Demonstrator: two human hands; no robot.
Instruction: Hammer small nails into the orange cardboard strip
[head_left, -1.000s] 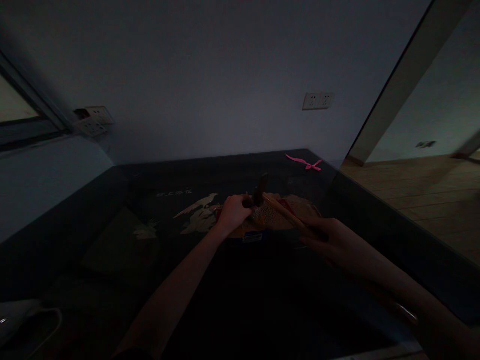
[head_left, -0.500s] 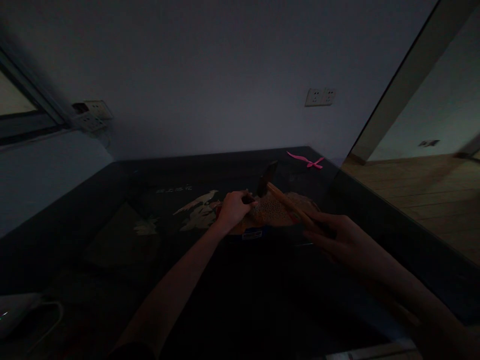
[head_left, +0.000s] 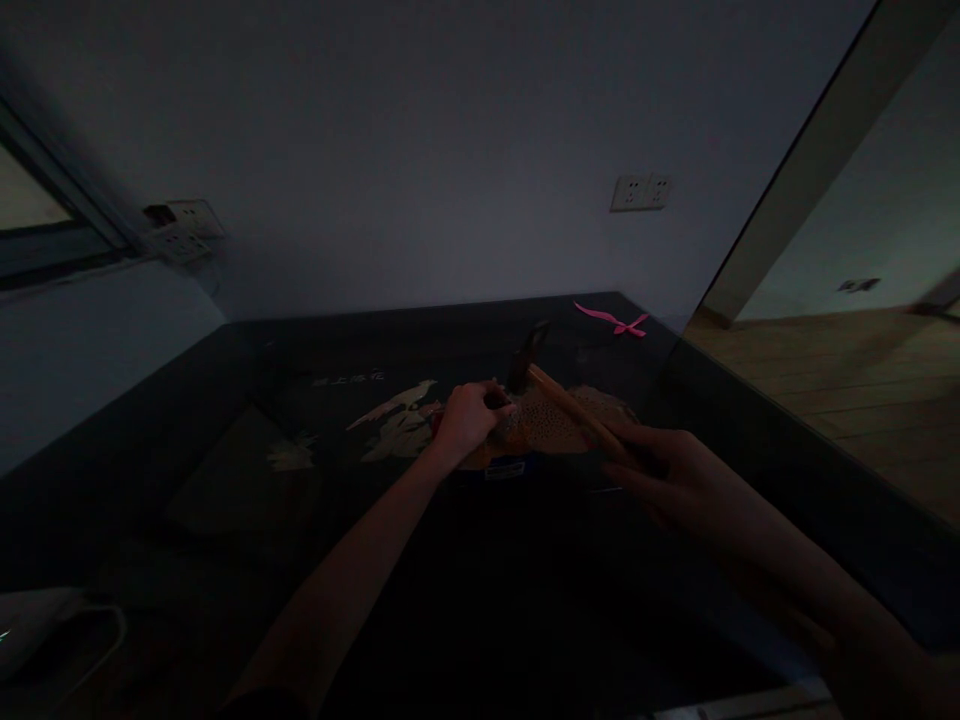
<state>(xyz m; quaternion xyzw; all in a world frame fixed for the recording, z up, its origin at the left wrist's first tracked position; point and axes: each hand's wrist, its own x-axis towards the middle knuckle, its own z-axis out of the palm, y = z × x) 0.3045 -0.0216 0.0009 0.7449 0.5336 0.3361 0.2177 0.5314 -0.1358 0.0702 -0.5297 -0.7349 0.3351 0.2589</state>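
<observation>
My right hand [head_left: 671, 470] is wrapped round the wooden handle of a hammer [head_left: 574, 402]. The dark hammer head [head_left: 529, 355] is up at the left end of the handle, close to the fingertips of my left hand [head_left: 471, 412]. That hand is closed in a pinch, thumb against forefinger; whatever lies between them is too dark to make out. Beneath both hands is a flat brown speckled piece [head_left: 546, 420], partly covered by my left hand and the handle. A blue label [head_left: 508, 468] shows along its near edge.
A dark tabletop [head_left: 390, 335] with a pale bird picture [head_left: 397, 425] runs back to the wall. A pink ribbon-like strip [head_left: 616, 322] lies at the far right corner. At the near left is a white device [head_left: 37, 625] with a cable. Wall sockets [head_left: 641, 192] sit above.
The hammer head has shifted slightly left and down, nearer to my left hand's fingertips. My left hand has stayed in place.
</observation>
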